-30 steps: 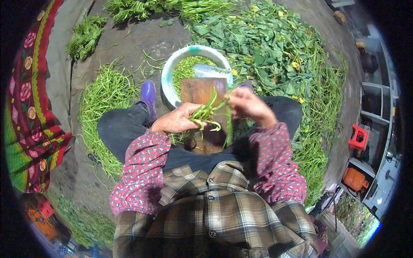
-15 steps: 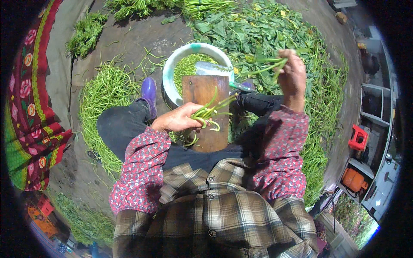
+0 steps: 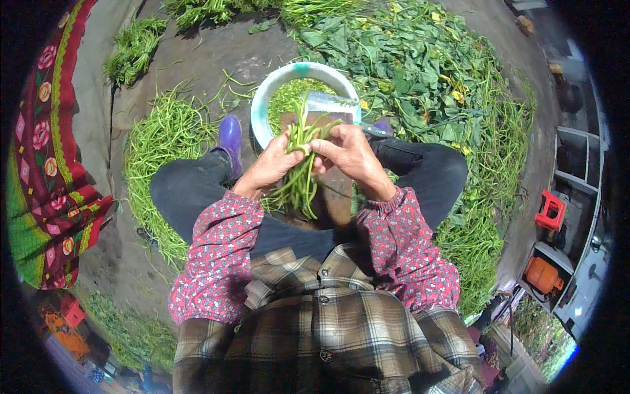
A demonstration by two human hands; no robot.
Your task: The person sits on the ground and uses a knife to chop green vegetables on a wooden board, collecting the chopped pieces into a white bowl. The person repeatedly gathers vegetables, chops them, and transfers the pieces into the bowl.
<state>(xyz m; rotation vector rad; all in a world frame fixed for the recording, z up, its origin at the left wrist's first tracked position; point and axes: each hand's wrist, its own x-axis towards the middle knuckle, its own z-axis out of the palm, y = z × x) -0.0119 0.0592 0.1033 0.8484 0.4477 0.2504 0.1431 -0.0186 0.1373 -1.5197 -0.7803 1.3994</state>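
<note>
A bunch of long green stems (image 3: 302,187) is gripped in my left hand (image 3: 272,164), its fingers closed round the middle. My right hand (image 3: 354,157) meets it from the other side, thumb and fingers pinched on the same stems. Beneath both hands a wooden cutting board (image 3: 340,203) slants from my lap to the rim of a pale basin (image 3: 260,105). Chopped green pieces (image 3: 289,98) lie in the basin. A wide knife blade (image 3: 331,103) rests across its far right part, beyond the board.
Loose stems (image 3: 161,148) are heaped on the left floor. Leafy greens (image 3: 420,72) spread over the far right, with more stems (image 3: 472,243) nearer me. Tied bundles (image 3: 136,52) lie at the back. A flowered cloth (image 3: 49,157) hangs left; a red stool (image 3: 550,211) stands right.
My right hand has come down and left from the raised position on the right, bringing its stems to the bunch. My left hand has turned the bunch more upright over the board.
</note>
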